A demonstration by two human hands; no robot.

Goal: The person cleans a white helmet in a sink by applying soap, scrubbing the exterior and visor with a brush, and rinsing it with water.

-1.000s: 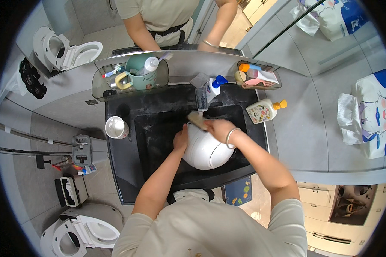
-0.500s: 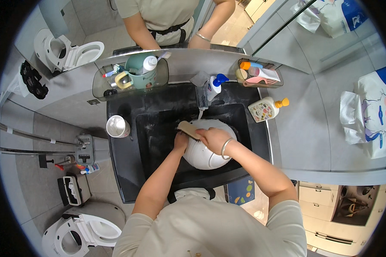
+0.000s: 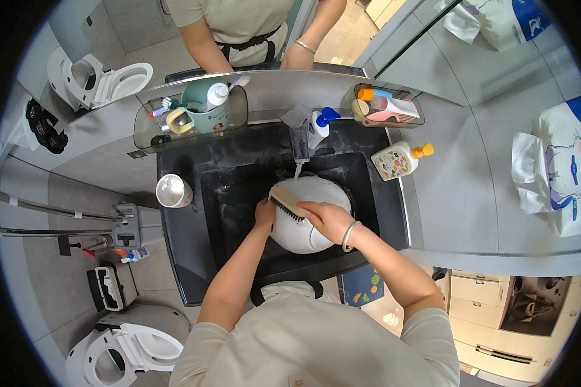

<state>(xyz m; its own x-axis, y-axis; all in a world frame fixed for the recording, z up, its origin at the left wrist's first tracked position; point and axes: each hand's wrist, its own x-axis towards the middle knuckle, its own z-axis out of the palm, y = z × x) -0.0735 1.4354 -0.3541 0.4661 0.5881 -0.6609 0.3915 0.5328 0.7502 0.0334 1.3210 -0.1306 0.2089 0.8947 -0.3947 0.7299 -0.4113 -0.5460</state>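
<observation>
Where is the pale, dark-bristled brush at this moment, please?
In the head view, the pale, dark-bristled brush is in the right hand, over the left side of the white rounded object in the black rectangular sink.

I log remotely: grey tiled wall (image 3: 455,187) at right | wide mirror (image 3: 135,32) along top | white toilet (image 3: 132,340) lower left | cream drawers (image 3: 476,316) lower right | dark-blue patterned mat (image 3: 360,287) on shiny floor (image 3: 390,311)

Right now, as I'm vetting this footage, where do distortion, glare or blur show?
In the head view, the lower edge of the mirror bows and the picture's corners go black; there too, pale glare marks the floor, while the brush in the right hand looks fairly sharp.
</observation>
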